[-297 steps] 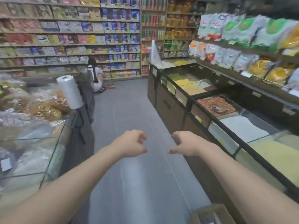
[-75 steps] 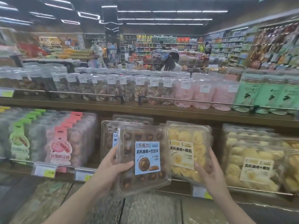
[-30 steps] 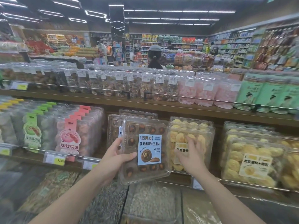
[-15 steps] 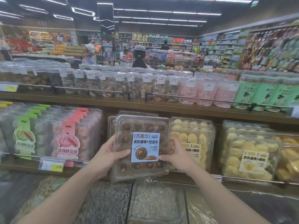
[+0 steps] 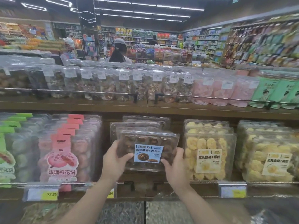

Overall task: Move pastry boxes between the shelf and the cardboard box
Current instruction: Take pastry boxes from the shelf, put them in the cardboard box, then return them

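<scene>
**A:** What does the head view show?

**B:** A shop aisle. Two bare hands hold one clear chocolate pastry box (image 5: 148,150) upright in front of the lower shelf (image 5: 178,187), its blue label facing the camera. The left hand (image 5: 114,160) grips the left edge, fingers (image 5: 125,156) curled over the front; the right hand (image 5: 174,160) clamps the lower right corner. Both are closed on the box, neither spread wide.

**B:** Directly behind it stand more chocolate boxes (image 5: 137,125) in a row. To the right are yellow cookie boxes (image 5: 208,152); to the left, pink-labelled pastry packs (image 5: 64,152). No cardboard box is in sight.

**A:** How should this step go?

**B:** My judgement — keep the box upright and square to the row, press only on the rigid rims because the thin lid will likely flex, and clear the shelf's front rail (image 5: 202,183) without clipping the yellow boxes beside it.

**A:** What changed from half a second ago?

**B:** The right hand has slid from the box's front face to its lower right corner, and the box sits slightly higher against the row — otherwise the shelf looks the same.
</scene>
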